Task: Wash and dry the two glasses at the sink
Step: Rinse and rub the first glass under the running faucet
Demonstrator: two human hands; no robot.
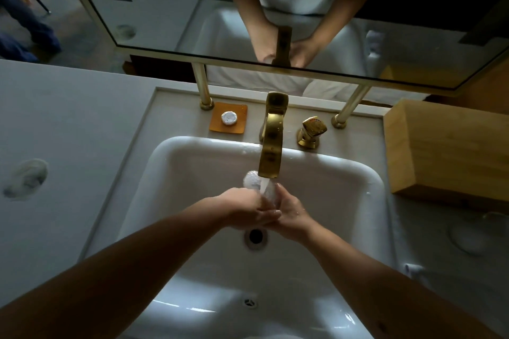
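Observation:
A clear glass (pixel 252 180) is tilted under the stream of water from the gold tap (pixel 271 143), over the white sink (pixel 192 157). My left hand (pixel 245 209) and my right hand (pixel 292 212) both grip this glass from below, fingers overlapping, and most of it is hidden by them. A second clear glass (pixel 26 180) stands on the grey counter far to the left, apart from both hands.
A gold tap handle (pixel 312 129) sits right of the spout. An orange soap dish (pixel 228 118) with a round white soap is behind the basin. A wooden box (pixel 446 151) stands at the right, with a faint round clear object (pixel 468 237) in front of it. The drain (pixel 256 235) lies below my hands. The mirror hangs above.

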